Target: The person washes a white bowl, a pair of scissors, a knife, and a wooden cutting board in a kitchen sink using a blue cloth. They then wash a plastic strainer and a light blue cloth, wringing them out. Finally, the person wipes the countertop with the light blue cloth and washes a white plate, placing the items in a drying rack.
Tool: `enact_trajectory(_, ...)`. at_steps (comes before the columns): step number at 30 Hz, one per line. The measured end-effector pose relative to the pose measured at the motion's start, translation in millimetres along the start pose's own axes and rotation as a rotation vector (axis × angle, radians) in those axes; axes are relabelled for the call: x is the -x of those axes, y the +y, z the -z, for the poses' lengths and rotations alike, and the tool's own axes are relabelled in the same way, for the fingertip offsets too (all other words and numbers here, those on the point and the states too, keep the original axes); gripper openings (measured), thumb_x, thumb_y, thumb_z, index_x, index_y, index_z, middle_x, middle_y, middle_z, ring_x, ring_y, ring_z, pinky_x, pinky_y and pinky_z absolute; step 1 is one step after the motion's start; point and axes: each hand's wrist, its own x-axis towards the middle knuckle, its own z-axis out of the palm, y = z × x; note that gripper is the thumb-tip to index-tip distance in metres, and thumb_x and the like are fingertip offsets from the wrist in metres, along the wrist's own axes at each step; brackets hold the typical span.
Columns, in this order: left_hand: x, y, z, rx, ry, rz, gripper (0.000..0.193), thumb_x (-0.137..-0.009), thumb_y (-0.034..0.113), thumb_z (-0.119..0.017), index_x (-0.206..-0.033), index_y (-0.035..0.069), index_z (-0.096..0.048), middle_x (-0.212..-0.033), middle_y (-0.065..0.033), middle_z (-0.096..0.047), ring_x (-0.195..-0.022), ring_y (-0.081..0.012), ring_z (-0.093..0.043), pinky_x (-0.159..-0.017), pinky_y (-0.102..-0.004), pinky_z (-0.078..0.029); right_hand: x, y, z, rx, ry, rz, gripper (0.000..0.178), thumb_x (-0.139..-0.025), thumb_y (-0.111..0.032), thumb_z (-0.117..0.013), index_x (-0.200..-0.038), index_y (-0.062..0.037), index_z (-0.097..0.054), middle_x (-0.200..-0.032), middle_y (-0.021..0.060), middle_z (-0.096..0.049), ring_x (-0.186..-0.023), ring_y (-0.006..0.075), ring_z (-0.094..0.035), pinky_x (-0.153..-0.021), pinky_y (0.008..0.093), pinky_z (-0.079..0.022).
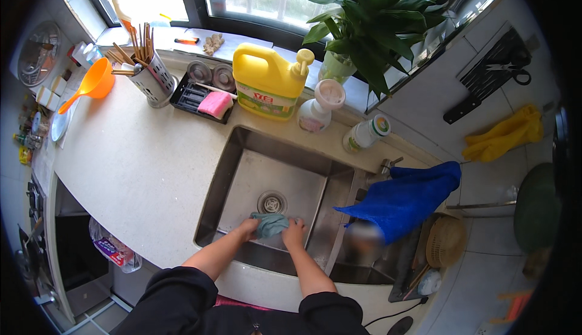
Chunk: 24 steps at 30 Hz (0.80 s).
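A bunched grey-green cloth (270, 225) is stretched between my two hands over the near part of the steel sink (251, 171). My left hand (247, 228) grips its left end, and my right hand (294, 233) has hold of the right end. Just beyond the cloth lies the round drain strainer (272, 203) in the basin floor. A blue cloth (412, 199) drapes over the faucet (386, 166) and hangs above the smaller basin on the right.
Behind the sink stand a yellow jug (267, 83), a white pump bottle (321, 106), a white jar (365, 134) and a black tray (197, 99) with a pink sponge (215, 105). Farther left are a chopstick holder (153, 83) and an orange ladle (96, 82). A knife (470, 102) hangs at right.
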Motion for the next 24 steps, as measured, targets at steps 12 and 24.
enact_trajectory(12,50.5,52.7,-23.8,0.738,-1.047,0.181,0.047,-0.084,0.046,-0.051,-0.08,-0.001,-0.053,-0.075,-0.0105,-0.056,-0.07,-0.0204,-0.054,-0.059,-0.0316,-0.046,68.7,-141.7,103.4,-0.264,0.14,0.547,0.034,-0.073,-0.017,-0.061,-0.1,-0.0019,-0.048,-0.092,0.0164,-0.053,-0.081,0.0332,-0.055,-0.069,0.0412,-0.046)
enact_trajectory(24,80.2,39.4,-70.3,0.376,-0.066,-0.183,0.01,-0.083,0.011,-0.052,-0.088,0.003,-0.055,-0.078,-0.0065,-0.059,-0.069,-0.0178,-0.059,-0.056,-0.0325,-0.05,-6.4,-60.7,87.3,-0.192,0.185,0.171,0.028,-0.076,-0.024,-0.061,-0.094,-0.0044,-0.053,-0.083,0.0179,-0.06,-0.071,0.0353,-0.06,-0.061,0.0413,-0.048)
